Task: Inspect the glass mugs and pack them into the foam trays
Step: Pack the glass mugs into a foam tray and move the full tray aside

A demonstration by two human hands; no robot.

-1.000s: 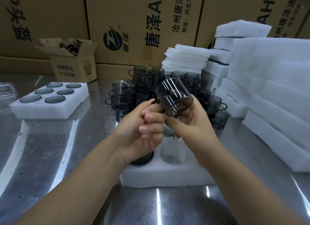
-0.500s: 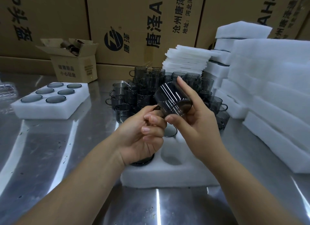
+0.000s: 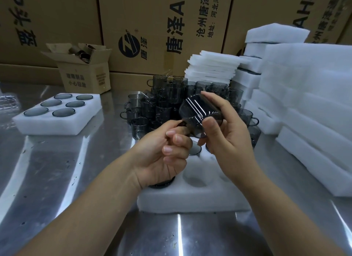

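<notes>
Mug (image 3: pixel 200 114) in hand, held up over the foam tray (image 3: pixel 194 200) that lies directly beneath both wrists. My left hand (image 3: pixel 163 156) pinches the handle between thumb and curled fingers; my right hand (image 3: pixel 226 133) cradles the body, thumb across the near wall, fingers wrapped behind. Both hands closed on the same mug.

Mug is tipped on its side, one end angled down toward me; whether that end is the mouth or the base I cannot tell. Reason for the tilt: light streaks run along the wall at this angle, so chips or cracks should show. Two-point hold lets me roll it by the handle while the right palm takes the weight.

Tray under my hands: one empty hole visible just below my right wrist, a dark mug bottom showing under my left palm, another mug rim just beyond my left fingertips. Other holes are hidden by my hands. Judgement: tray partly filled, this mug goes into the open hole once it passes.

Beyond my fingertips: the crowd of unpacked mugs (image 3: pixel 171 103), kept within reach. Out past my left hand: a full tray (image 3: pixel 57 112), six filled, set aside. To the right of my right hand: stacks of spare foam (image 3: pixel 304 103).

Risk: smooth glass, light grip at the handle.
</notes>
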